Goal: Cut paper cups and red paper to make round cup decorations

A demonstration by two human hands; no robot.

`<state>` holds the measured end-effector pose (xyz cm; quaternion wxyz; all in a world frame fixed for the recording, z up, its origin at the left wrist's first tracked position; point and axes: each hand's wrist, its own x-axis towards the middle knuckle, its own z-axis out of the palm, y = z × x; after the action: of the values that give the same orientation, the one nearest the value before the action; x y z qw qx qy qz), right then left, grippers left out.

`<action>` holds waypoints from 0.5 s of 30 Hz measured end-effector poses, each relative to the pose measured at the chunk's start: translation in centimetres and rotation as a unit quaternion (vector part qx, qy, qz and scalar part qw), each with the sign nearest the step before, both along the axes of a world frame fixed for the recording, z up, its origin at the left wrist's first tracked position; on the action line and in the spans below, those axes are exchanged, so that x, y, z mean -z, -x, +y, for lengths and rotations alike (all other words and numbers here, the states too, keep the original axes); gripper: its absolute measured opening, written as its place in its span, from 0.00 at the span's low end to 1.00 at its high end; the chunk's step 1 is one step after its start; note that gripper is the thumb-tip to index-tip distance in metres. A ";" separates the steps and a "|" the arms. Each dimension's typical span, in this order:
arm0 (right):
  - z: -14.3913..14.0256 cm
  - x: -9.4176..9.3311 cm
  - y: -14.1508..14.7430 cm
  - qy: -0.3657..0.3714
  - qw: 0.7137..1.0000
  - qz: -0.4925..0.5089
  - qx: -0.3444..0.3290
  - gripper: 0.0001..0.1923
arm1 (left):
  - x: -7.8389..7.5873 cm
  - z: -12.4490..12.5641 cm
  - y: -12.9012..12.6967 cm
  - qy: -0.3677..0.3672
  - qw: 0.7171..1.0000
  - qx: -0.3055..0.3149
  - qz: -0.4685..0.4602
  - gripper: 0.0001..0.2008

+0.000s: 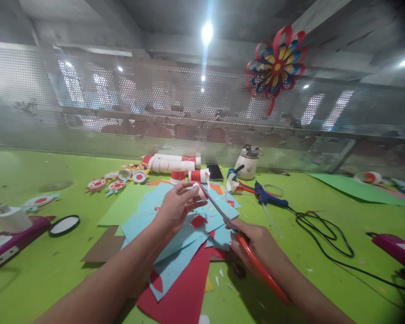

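Hands over littered green table

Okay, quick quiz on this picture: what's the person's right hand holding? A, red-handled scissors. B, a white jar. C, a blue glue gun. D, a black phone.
A: the right hand grips the red-handled scissors, blades pointing at the small white paper piece pinched in the left hand.

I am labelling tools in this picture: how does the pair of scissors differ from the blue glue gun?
The scissors have red handles and are held in the right hand, raised, blades pointing at a small white paper piece in the left hand. The blue glue gun lies untouched on the green table, further back, with a black cord trailing away; the scissors have none. Both are hand tools.
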<state>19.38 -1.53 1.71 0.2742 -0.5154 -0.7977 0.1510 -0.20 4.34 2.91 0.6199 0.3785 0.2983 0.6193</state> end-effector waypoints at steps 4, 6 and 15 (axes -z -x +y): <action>-0.4 -0.4 0.1 0.010 1.000 0.011 -0.004 0.16 | 0.0 0.0 0.0 -0.002 1.000 0.001 0.003 0.13; -0.5 -0.4 0.0 0.012 1.000 0.010 -0.010 0.16 | 0.1 0.1 0.1 -0.004 1.000 0.002 0.007 0.13; 0.4 -0.1 -0.2 0.003 1.000 0.010 -0.024 0.12 | 0.2 0.2 0.2 -0.017 1.000 -0.011 0.022 0.16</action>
<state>19.59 -1.14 1.77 0.2770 -0.4951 -0.8068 0.1649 -0.38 4.54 2.72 0.5993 0.3995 0.3057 0.6227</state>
